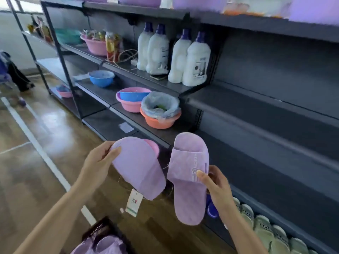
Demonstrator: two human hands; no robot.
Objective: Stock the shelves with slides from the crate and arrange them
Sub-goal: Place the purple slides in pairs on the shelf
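Down low, crate (102, 226) w/ slides (103, 245); L hand (98, 161), R hand (218, 188) grip pair (138, 167).

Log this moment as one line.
left hand: holds left slide, sole showing | right hand: holds right slide, strap up | crate: purple slides | bottom shelf: green slides

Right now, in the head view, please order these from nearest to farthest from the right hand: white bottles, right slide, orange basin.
1. right slide: held in the right hand.
2. orange basin: on a lower shelf, up and to the left.
3. white bottles: on the shelf above, farthest.
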